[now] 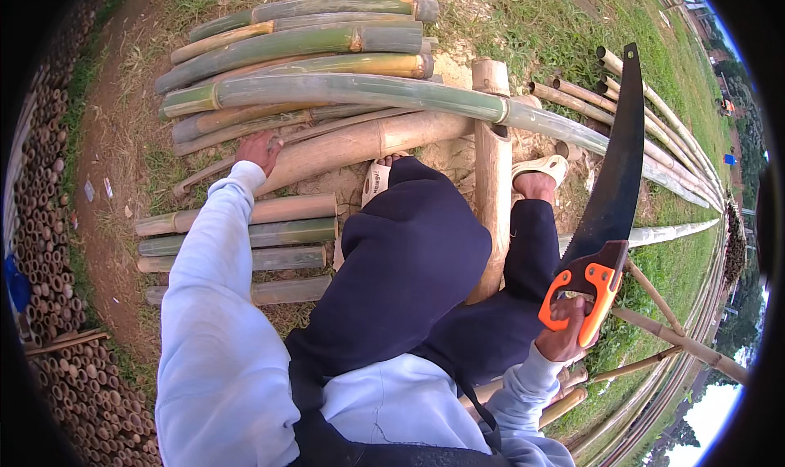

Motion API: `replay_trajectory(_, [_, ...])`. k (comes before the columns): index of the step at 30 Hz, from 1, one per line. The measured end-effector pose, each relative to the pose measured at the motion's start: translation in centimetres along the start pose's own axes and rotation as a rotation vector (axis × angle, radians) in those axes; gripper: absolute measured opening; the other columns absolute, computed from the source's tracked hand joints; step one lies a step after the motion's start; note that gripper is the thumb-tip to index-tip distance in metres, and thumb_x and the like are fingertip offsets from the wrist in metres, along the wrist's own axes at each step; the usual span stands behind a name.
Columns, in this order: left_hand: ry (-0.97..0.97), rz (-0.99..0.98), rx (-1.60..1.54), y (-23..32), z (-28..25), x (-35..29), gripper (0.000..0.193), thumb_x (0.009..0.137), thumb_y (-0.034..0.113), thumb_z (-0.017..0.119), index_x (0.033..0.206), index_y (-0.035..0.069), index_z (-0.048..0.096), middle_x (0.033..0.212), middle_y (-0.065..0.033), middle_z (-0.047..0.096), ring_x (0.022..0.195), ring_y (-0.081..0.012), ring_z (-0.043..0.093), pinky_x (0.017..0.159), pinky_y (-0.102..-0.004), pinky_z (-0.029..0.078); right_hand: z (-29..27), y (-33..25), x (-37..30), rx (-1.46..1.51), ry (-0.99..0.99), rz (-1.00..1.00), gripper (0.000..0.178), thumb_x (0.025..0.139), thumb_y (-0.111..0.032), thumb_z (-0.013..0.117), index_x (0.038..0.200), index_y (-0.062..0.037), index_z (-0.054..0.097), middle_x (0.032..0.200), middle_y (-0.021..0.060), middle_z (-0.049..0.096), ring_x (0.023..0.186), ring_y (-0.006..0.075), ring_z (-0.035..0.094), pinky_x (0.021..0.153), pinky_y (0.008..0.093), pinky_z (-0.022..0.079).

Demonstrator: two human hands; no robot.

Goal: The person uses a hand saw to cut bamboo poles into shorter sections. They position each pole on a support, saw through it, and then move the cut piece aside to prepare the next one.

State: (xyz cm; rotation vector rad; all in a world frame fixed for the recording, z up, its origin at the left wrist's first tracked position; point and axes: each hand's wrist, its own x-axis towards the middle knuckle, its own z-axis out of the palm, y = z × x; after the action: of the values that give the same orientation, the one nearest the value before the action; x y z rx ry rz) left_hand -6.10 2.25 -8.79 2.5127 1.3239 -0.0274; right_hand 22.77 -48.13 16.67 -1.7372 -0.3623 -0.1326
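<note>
My right hand [564, 328] is closed around the orange handle of a handsaw [609, 172]. Its long dark blade points up, away from the bamboo. At the left, my left hand [260, 152] reaches down with its fingers curled over a thin bamboo stick [343, 127], beside a thick tan bamboo pole [372, 140]. A long green bamboo pole [368, 91] lies across in front of me, resting over an upright-looking tan bamboo support [492, 181] between my feet. The undersides of my left fingers are hidden.
Several green and yellow bamboo lengths [327, 42] are piled at the far left. Shorter cut pieces [270, 235] lie left of my knee. More slender poles [654, 132] stretch off at the right, near a bamboo frame [679, 340]. Stacked bamboo ends [90, 377] line the left edge.
</note>
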Motion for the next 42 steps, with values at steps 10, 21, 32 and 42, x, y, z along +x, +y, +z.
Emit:
replay_trajectory(10, [-0.576, -0.145, 0.128, 7.2, 1.7, 6.9, 0.093, 0.091, 0.081, 0.044, 0.159, 0.017, 0.043, 0.169, -0.0121, 0.03, 0.156, -0.031, 0.025, 0.128, -0.0511, 0.016, -2.2, 0.6, -0.7, -0.121, 0.065, -0.056, 0.014, 0.088, -0.005, 0.067, 0.096, 0.0042, 0.06, 0.06, 0.0048, 0.054, 0.06, 0.0135, 0.058, 0.071, 0.028, 0.051])
replay_trajectory(21, [-0.153, 0.29, 0.215, 2.6, 1.2, 1.8, 0.041, 0.09, 0.016, 0.06, 0.131, 0.018, 0.056, 0.117, -0.0167, 0.069, 0.1, -0.0422, 0.069, 0.085, -0.0542, 0.055, -2.8, 1.2, -0.8, -0.293, 0.089, -0.034, 0.021, 0.093, -0.012, 0.066, 0.104, 0.0043, 0.06, 0.059, 0.0048, 0.057, 0.059, 0.016, 0.058, 0.083, 0.0372, 0.051])
replay_trajectory(32, [0.268, 0.667, 0.183, 5.6, -9.4, -1.8, 0.061, 0.082, 0.065, 0.072, 0.115, 0.014, 0.063, 0.094, -0.0091, 0.062, 0.088, -0.0344, 0.067, 0.077, -0.0469, 0.053, -0.5, 1.5, -1.7, 0.067, 0.035, 0.109, 0.013, 0.099, -0.012, 0.065, 0.094, -0.0004, 0.062, 0.064, 0.0035, 0.052, 0.059, 0.0125, 0.049, 0.062, 0.0281, 0.043])
replay_trajectory(42, [0.362, 0.681, 0.153, 11.1, -13.0, 5.1, 0.062, 0.088, 0.07, 0.063, 0.108, 0.012, 0.063, 0.086, -0.0099, 0.065, 0.081, -0.0351, 0.068, 0.072, -0.0469, 0.055, -0.9, 0.7, -1.6, 0.008, 0.084, 0.088, 0.024, 0.099, -0.012, 0.065, 0.078, -0.0016, 0.059, 0.061, 0.0037, 0.052, 0.058, 0.0131, 0.049, 0.061, 0.0283, 0.042])
